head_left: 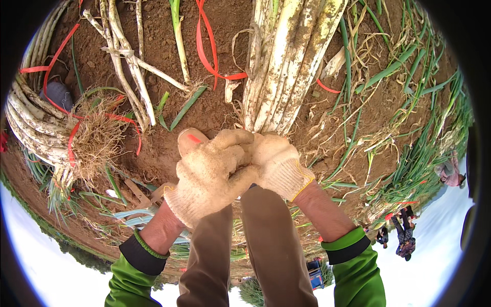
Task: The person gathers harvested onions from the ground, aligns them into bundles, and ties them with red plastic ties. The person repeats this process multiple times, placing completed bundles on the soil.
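Two pale knit gloves cover my hands, which meet in the middle of the view. My left hand [215, 172] has curled fingers that overlap my right hand [274, 161]. Both are at the lower end of a thick bunch of long white scallion stalks [282, 65], soiled with earth. The gloves hide that end of the bunch, and whether anything is between the fingers cannot be seen. A red plastic ribbon [207, 50] runs to the left side of the bunch, and a short red piece [328, 87] shows at its right.
Another scallion bunch with bushy roots [98, 138], bound with red ribbon, lies at left. Loose stalks [126, 65] lie on brown soil. A shoe [188, 140] is beside my left hand. Green leaves [418, 161] pile up at right. People [404, 234] are in the distance.
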Demonstrator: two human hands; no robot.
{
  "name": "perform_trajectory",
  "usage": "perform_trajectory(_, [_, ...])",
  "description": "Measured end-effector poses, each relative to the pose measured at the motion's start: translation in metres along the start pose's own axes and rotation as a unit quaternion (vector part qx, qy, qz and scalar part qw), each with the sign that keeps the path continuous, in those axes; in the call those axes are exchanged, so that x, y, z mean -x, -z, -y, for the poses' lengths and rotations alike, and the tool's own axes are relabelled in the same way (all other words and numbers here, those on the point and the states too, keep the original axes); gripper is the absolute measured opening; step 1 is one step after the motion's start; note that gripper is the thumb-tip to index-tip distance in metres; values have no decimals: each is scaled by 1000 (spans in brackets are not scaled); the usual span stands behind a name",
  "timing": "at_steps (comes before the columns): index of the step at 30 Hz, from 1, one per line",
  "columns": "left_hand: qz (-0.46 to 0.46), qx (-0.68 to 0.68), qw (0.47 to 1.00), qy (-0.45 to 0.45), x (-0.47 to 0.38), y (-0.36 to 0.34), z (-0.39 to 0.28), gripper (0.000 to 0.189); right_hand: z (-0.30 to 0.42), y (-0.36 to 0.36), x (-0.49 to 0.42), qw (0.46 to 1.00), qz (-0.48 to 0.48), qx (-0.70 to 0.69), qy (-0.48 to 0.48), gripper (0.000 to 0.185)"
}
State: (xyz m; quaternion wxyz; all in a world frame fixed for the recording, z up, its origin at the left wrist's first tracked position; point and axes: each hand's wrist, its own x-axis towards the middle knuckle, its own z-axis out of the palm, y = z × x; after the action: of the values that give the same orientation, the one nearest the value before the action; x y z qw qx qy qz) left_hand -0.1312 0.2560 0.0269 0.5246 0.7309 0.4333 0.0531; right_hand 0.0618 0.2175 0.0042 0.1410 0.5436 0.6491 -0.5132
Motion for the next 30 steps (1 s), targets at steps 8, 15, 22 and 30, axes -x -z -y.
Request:
perform_trajectory(8, [228,20,959,167,7,-47,26,33,-46,15,10,895,-11,-412,-168,25])
perform_trajectory(15, [31,66,957,282,30,-49,46,28,-43,15,-1,947,-64,-307,-75,16])
perform_trajectory(22, [-21,249,963,98,-37,-52,75,50,-52,0,-60,854,-287,145,410,23])
perform_trajectory(30, [183,403,890,115,-48,-32,89,60,-51,1,-64,820,-299,125,472,24])
